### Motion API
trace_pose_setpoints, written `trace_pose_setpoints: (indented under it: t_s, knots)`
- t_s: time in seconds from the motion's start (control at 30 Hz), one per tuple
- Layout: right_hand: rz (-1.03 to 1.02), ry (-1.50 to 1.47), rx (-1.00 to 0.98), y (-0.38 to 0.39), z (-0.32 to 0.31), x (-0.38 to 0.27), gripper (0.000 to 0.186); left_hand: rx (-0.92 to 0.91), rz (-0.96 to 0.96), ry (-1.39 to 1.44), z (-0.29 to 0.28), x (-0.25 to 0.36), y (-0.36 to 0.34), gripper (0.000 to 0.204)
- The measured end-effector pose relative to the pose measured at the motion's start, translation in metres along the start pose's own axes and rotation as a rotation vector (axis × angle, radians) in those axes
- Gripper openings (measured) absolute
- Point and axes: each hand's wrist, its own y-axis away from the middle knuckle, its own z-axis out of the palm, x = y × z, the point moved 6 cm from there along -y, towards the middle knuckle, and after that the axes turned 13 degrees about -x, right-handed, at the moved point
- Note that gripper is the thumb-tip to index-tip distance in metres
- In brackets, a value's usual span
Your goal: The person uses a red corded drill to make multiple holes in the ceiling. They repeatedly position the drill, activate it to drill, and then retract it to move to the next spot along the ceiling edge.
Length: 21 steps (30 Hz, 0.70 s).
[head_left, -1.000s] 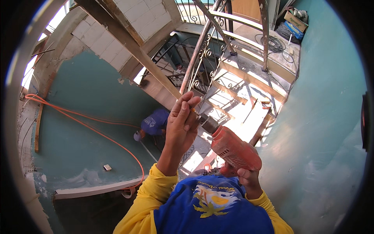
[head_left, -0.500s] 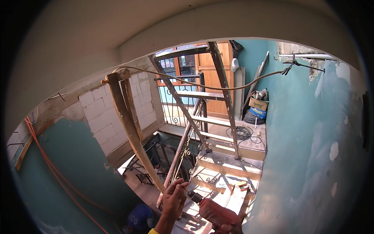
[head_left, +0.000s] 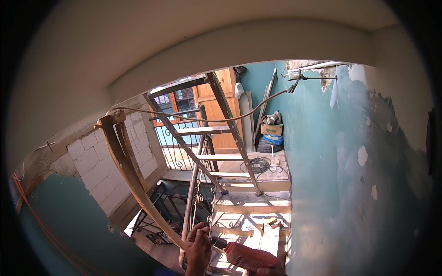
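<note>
At the lower middle, my left hand (head_left: pixel 198 244) has its fingers bent and pinched at the front of a red corded-style power drill (head_left: pixel 244 255), by its dark chuck (head_left: pixel 219 243); the small thing between my fingertips is too small to make out. My right hand (head_left: pixel 272 269) grips the drill at its rear, partly cut off by the lower edge. Behind them run a metal railing (head_left: pixel 190 211) and sunlit steps (head_left: pixel 248 200).
A metal ladder (head_left: pixel 223 103) stands on the steps. A leaning timber (head_left: pixel 133 181) rises at left, with a hose (head_left: pixel 248 114) strung across above. A coiled cable (head_left: pixel 258 165) and stacked boxes (head_left: pixel 271 131) sit on the landing. Teal wall (head_left: pixel 313 175) at right, low beam (head_left: pixel 239 41) overhead.
My view has tilted up from my hands and shirt to the ladder and ceiling, and a little rightward. My hands have stayed at the drill. The crouching co-worker has mostly left view.
</note>
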Motion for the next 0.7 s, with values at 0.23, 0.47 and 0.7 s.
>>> trace_pose_setpoints:
  t_s: [0.23,0.47,0.7]
  knots:
    - [-0.055,-0.004,0.028,0.013,0.004,-0.001,0.080,-0.052,0.026,0.012,0.003,0.000,-0.004,0.029]
    - [-0.115,-0.018,0.026,0.021,0.011,-0.007,0.078,-0.128,0.072,-0.063,0.015,0.009,-0.006,0.031]
    - [-0.191,-0.049,0.038,0.037,0.019,-0.009,0.077,-0.237,0.023,-0.145,0.051,0.019,-0.019,0.036]
